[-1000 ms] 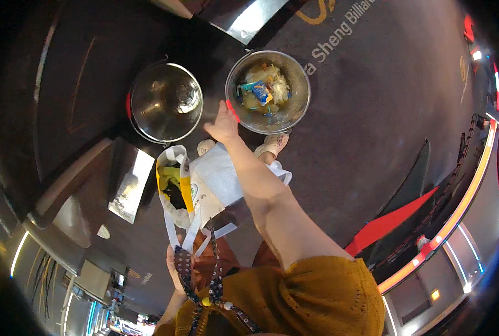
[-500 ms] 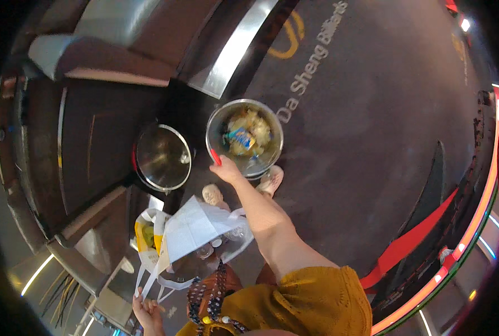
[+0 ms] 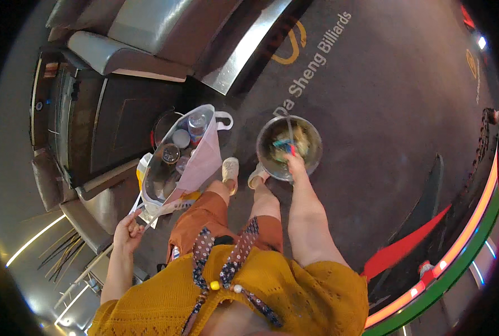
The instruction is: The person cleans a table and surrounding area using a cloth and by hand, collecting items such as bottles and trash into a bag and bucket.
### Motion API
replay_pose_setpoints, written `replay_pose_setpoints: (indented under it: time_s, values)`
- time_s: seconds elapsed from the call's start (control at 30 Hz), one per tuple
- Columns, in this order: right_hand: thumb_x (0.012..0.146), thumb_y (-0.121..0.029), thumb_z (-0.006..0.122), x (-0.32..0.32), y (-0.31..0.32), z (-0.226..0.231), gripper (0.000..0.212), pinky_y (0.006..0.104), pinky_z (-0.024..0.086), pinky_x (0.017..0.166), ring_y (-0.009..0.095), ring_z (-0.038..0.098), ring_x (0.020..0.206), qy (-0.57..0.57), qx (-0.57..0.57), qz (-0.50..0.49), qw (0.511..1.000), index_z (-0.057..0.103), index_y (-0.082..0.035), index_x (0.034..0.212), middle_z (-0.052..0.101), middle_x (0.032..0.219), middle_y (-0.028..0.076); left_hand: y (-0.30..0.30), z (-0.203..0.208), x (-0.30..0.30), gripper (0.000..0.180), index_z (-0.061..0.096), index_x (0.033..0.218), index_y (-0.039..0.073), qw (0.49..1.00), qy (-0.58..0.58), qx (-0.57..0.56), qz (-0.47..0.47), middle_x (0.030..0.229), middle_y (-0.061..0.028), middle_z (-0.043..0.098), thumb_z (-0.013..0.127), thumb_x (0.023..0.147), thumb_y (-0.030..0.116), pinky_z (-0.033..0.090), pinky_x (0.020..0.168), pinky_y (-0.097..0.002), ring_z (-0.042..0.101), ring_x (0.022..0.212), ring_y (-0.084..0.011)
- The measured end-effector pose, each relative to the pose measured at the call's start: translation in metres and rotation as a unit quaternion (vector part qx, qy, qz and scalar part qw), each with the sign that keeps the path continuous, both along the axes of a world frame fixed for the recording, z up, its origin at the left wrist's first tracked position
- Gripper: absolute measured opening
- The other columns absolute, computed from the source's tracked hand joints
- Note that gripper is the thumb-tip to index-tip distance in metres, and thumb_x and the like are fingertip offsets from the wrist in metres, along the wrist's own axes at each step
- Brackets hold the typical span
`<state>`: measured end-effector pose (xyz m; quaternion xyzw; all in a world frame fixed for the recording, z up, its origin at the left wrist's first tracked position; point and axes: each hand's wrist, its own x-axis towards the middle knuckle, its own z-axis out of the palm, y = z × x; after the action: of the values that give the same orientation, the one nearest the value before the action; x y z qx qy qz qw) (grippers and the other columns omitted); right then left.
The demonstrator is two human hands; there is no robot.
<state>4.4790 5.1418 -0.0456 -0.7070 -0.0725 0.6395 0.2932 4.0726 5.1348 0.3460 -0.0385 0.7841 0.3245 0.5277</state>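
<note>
My left hand, fingers closed, grips the strap of a white carrier bag. The bag gapes open and tilts, showing a clear bottle and several transparent cups or jars inside. My right hand is wrapped round the red grip of a metal bucket's wire handle. Inside the bucket lies mixed rubbish with a blue-green wrapper. A second bag, yellow and white, partly shows behind the white one; whether my left hand also holds it I cannot tell.
A round bin stands mostly hidden behind the bag, beside a dark cabinet. A padded grey sofa on a shiny base lies at the far left. My feet stand between bag and bucket. A lit, curved edge runs along the right.
The bucket has moved right, away from the bin, with my right hand on its handle. My left hand has brought the white bag forward and up; it now covers most of the bin.
</note>
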Motion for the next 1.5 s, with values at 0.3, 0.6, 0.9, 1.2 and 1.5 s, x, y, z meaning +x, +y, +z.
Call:
replay_pose_setpoints:
  time_s: [0.3, 0.6, 0.9, 1.2, 1.5]
  values:
    - [0.064, -0.022, 0.062, 0.115, -0.091, -0.029, 0.025, 0.0276, 0.036, 0.055, 0.014, 0.046, 0.06, -0.112, -0.144, 0.078, 0.98, 0.052, -0.008, 0.082, 0.048, 0.065, 0.0, 0.071, -0.035, 0.058, 0.017, 0.053, 0.086, 0.002, 0.993, -0.067, 0.088, 0.049, 0.043, 0.005, 0.022, 0.045, 0.086, 0.018, 0.04, 0.059, -0.0246, 0.022, 0.036, -0.0077]
    - [0.067, -0.021, 0.061, 0.167, -0.023, 0.053, 0.033, 0.0311, 0.041, 0.071, 0.019, 0.054, 0.077, -0.109, -0.153, 0.16, 0.969, 0.056, 0.002, 0.091, 0.058, 0.086, 0.011, 0.117, -0.057, 0.141, 0.025, 0.046, 0.102, 0.005, 0.982, -0.059, 0.154, -0.092, 0.049, 0.0032, 0.032, 0.035, 0.091, 0.025, 0.044, 0.061, -0.0274, 0.031, 0.042, -0.0072]
    - [0.075, -0.006, 0.054, 0.02, 0.3, 0.238, 0.013, 0.0285, 0.04, 0.082, 0.022, 0.054, 0.095, -0.024, 0.489, 0.424, 0.762, 0.059, -0.002, 0.086, 0.057, 0.103, 0.011, 0.153, -0.039, 0.208, 0.042, 0.022, 0.131, 0.007, 0.954, -0.089, 0.269, -0.098, 0.053, -0.0037, 0.048, 0.027, 0.093, 0.024, 0.049, 0.059, -0.0299, 0.049, 0.046, -0.0131]
    - [0.073, -0.021, 0.054, -0.11, 0.287, 0.155, 0.027, 0.0372, 0.039, 0.078, 0.027, 0.05, 0.094, -0.321, 0.424, 0.627, 0.569, 0.059, -0.003, 0.092, 0.056, 0.096, 0.012, 0.143, -0.04, 0.23, 0.048, 0.022, 0.132, 0.006, 0.948, -0.079, 0.303, -0.053, 0.061, -0.0036, 0.052, 0.034, 0.091, 0.028, 0.048, 0.055, -0.0237, 0.048, 0.046, -0.0096]
    - [0.067, -0.015, 0.061, -0.12, 0.259, 0.095, 0.029, 0.0389, 0.045, 0.072, 0.033, 0.055, 0.079, -0.208, 0.224, 0.588, 0.749, 0.056, 0.001, 0.09, 0.058, 0.086, 0.019, 0.127, -0.069, 0.232, 0.047, 0.025, 0.13, 0.004, 0.957, -0.166, 0.208, -0.114, 0.072, -0.0034, 0.052, 0.036, 0.091, 0.027, 0.044, 0.058, -0.0218, 0.05, 0.06, -0.0104]
